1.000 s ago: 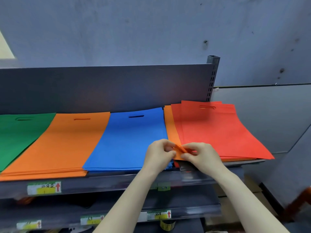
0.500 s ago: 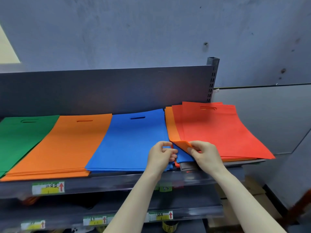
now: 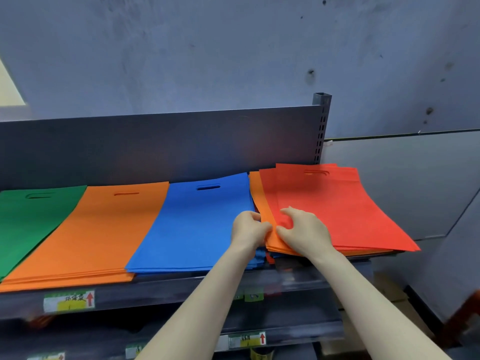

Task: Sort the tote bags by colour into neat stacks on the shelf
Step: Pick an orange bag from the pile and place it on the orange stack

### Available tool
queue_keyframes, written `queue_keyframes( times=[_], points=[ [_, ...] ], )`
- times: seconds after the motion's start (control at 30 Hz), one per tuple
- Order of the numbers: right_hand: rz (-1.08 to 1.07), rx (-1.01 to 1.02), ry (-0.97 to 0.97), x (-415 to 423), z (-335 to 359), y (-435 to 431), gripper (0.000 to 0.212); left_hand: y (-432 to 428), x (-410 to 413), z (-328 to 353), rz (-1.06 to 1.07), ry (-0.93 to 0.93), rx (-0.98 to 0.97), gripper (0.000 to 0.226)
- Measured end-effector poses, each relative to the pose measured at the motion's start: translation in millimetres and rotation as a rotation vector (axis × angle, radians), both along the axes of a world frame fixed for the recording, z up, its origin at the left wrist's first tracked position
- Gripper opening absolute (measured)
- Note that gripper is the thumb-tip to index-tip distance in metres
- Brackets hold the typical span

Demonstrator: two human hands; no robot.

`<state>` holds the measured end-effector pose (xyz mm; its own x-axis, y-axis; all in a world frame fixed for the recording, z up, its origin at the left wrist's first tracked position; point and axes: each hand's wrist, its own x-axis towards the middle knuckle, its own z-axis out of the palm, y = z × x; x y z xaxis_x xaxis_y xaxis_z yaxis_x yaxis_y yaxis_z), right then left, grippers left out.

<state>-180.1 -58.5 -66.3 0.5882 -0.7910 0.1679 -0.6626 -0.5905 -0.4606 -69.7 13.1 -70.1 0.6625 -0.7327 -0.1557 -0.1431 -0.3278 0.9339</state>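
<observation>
Both hands pinch at the mixed pile on the shelf [image 3: 181, 287], left hand [image 3: 248, 229] and right hand [image 3: 304, 229] gripping orange bags [image 3: 262, 203] beneath red bags [image 3: 337, 203]; tugging could slide the reds off.

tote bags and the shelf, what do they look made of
Tote bags, for example the blue stack: probably non-woven fabric, matte; they lie as thin flat sheets with die-cut handle slots and show no shine. Shelf: likely painted metal, dark grey and smooth, given the perforated upright post. Neither can be confirmed from looks alone.
</observation>
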Motion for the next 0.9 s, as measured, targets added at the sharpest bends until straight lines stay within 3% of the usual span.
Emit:
queue_keyframes(
  times=[0.1,0.27,0.33,0.47,0.67,0.9],
  points=[
    [0.012,0.018,0.125,8,-1,-1,0.040,-6,-5,-3,0.006,-0.100,0.053,0.004],
    [0.081,-0.034,0.132,-1,2,-5,0.032,15,3,8,0.110,-0.352,-0.031,0.010],
    [0.099,-0.034,0.116,-4,1,-6,0.038,22,11,13,0.154,-0.318,-0.091,0.009],
    [0.090,-0.067,0.135,-2,-4,-2,0.044,20,15,13,0.024,-0.097,0.049,0.010],
    [0.068,-0.084,0.095,0,-7,-3,0.048,21,11,23,-0.045,-0.455,-0.030,0.020],
    [0.052,-0.088,0.133,2,-7,-5,0.037,49,30,44,0.057,-0.372,-0.184,0.035]
  ],
)
